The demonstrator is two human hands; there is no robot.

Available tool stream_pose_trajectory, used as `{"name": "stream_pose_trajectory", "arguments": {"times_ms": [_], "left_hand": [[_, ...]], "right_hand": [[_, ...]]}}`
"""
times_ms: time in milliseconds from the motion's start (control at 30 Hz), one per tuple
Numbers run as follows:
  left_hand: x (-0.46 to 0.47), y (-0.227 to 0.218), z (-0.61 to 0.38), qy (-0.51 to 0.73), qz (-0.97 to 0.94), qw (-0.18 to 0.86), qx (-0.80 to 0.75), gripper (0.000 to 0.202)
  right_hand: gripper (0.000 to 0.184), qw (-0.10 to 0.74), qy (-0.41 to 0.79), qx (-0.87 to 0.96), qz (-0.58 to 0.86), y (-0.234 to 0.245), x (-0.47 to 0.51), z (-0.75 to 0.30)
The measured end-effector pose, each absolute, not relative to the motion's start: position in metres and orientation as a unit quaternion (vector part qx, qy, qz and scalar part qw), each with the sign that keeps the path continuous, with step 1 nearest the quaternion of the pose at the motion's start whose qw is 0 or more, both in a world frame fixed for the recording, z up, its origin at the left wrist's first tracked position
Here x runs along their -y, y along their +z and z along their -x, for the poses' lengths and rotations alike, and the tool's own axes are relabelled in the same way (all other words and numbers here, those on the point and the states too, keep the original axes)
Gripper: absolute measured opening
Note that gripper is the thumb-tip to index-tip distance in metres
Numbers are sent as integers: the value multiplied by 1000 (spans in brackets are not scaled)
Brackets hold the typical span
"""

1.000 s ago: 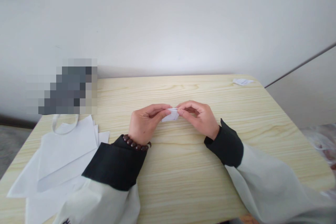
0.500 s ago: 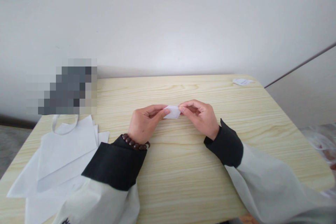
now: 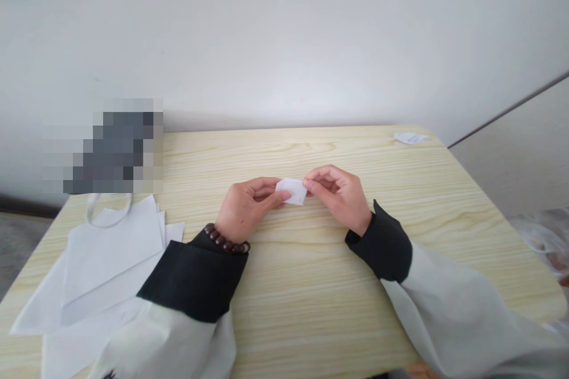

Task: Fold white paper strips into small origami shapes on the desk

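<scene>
OK, nearest first: two pale grey sleeves (image 3: 453,302) come in from the bottom edge, each ending in a black cuff (image 3: 391,243). Left wrist wears a dark bead bracelet (image 3: 224,241). Loose white sheets (image 3: 115,249) lie overlapped at the left of the table (image 3: 302,308), beside the left forearm; a white loop (image 3: 106,225) sits over their top end.

Further in, the small paper (image 3: 297,190) is between the two hands, in front of the person, about mid-table. Left hand (image 3: 242,207) grips its left side, thumb flat on the near face, fingers behind. Right hand (image 3: 340,195) pinches its upper right corner, thumb against forefinger, other fingers curled in. So both hands are grasping the same piece. Can't tell if its lower edge touches the tabletop.

Past the hands: dark blurred-out item (image 3: 111,151) at far left, contents unreadable; white paper scrap (image 3: 409,138) near the far right corner; then pale wall (image 3: 284,41) behind.
</scene>
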State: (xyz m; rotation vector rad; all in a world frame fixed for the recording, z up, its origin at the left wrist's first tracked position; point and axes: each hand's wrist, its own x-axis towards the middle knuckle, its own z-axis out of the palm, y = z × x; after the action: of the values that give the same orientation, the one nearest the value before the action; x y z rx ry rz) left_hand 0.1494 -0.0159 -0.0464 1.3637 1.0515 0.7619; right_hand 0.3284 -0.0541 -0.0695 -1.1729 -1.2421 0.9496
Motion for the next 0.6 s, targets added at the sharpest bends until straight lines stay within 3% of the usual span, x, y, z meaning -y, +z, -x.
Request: {"name": "stream_pose_trajectory", "arguments": {"times_ms": [333,600], "left_hand": [[16,-45,-146,277,-586,624,-436,31],[14,-43,-143,270,-579,607,-472,28]], "right_hand": [[12,492,278,627,537,-65,55,-329],[16,490,370,584,531,-67,53,-331]]}}
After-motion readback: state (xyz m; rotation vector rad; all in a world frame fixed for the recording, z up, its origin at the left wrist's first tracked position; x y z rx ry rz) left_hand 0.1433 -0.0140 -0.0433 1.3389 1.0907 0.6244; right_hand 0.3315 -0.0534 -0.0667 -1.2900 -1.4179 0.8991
